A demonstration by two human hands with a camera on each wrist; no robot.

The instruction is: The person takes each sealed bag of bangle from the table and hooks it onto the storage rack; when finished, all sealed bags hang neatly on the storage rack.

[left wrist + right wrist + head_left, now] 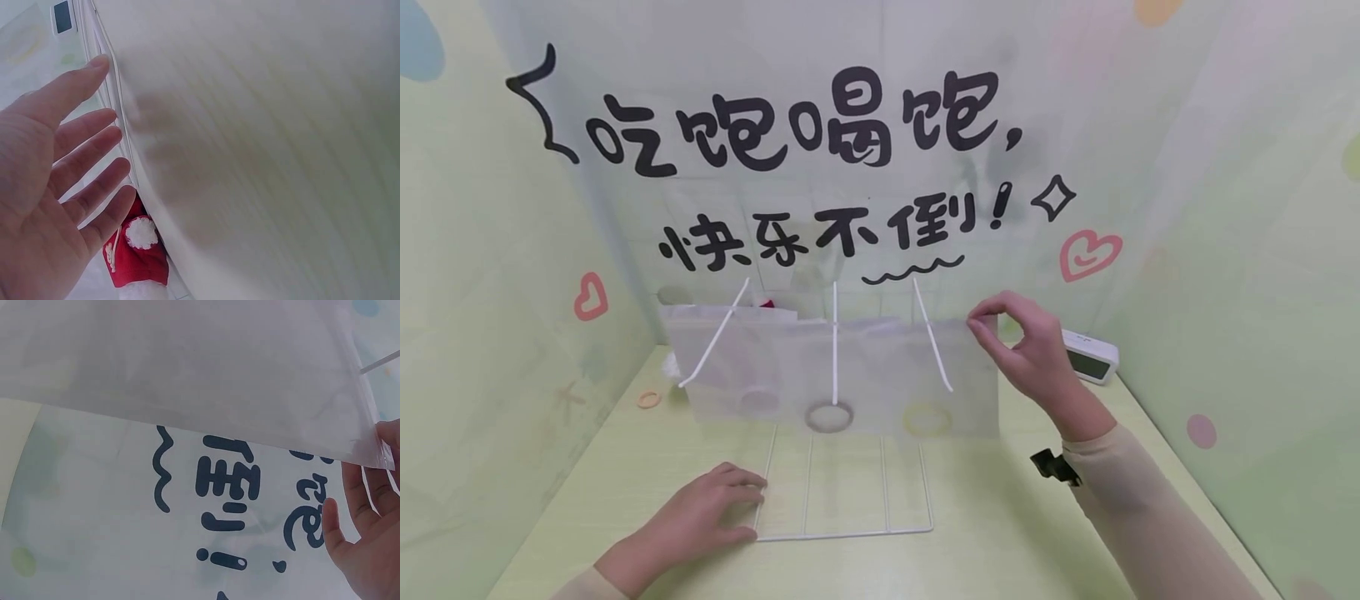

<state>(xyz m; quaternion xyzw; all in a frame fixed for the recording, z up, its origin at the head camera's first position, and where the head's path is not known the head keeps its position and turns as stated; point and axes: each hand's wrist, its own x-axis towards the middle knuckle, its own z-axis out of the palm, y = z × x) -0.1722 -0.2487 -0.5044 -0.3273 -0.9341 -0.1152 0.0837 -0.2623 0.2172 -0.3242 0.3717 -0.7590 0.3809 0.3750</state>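
A translucent plastic sheet [865, 358] hangs upright across the middle of the table; it may be layered. My right hand [1030, 350] pinches its upper right corner between thumb and index finger. In the right wrist view the other fingers of the right hand [375, 512] are spread behind the sheet [206, 369]. A white wire rack [842, 534] lies with its base flat on the table, and three slanted wire prongs cross in front of the sheet. Resting at the base's left side, my left hand [688, 517] touches the wire with nearly straight fingers.
An orange ring [649, 400] lies at the left. A dark ring [830, 417] and a yellow ring [927, 419] appear through the sheet. A white digital clock [1090, 357] stands back right. The left wrist view has a red-and-white plush item [140, 256]. Printed curtains surround the table.
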